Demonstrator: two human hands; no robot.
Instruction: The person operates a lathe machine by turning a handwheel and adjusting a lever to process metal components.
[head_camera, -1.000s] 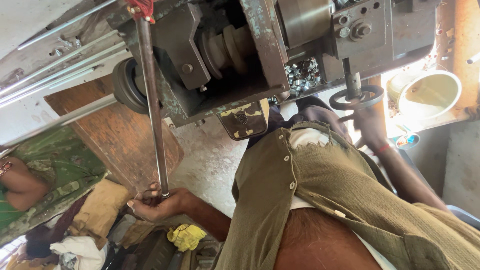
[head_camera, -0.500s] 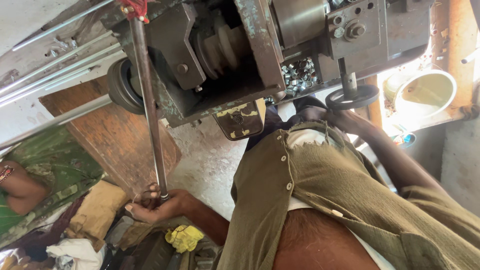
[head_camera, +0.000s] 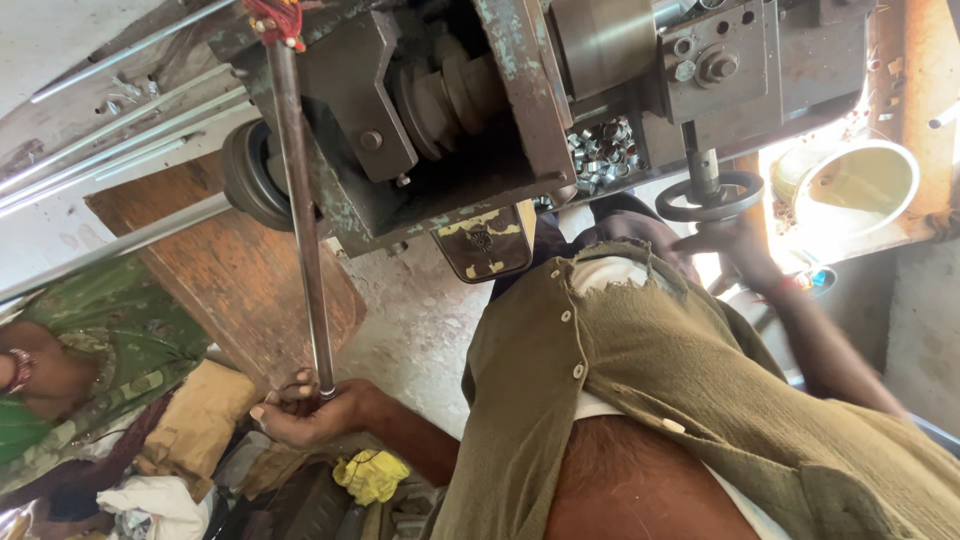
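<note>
Looking down past our own olive-green buttoned shirt, we saw a worn grey metal machine filling the upper part of the view, its paint flaked to a greenish tint. Our left hand was wrapped shut around the lower end of a long, thin steel lever rod, fingers curled about it from below. That rod ran up nearly straight from the hand to a red-wrapped fitting at the machine's top edge. Our right hand reached up to a small black iron handwheel hanging on a short shaft under the machine's right block; the fingers touched the wheel's lower rim, but we could not tell whether they were closed on it or only resting against it. Between the two blocks sat a heap of small shiny metal nuts, just beside a stepped dark pulley. Several long bright steel bars stretched away to the left over a brown wooden board. Beyond the handwheel, a pale yellow plastic bucket stood in strong light. Low at left, another person in green patterned cloth sat near a yellow crumpled rag and a white cloth bundle.
</note>
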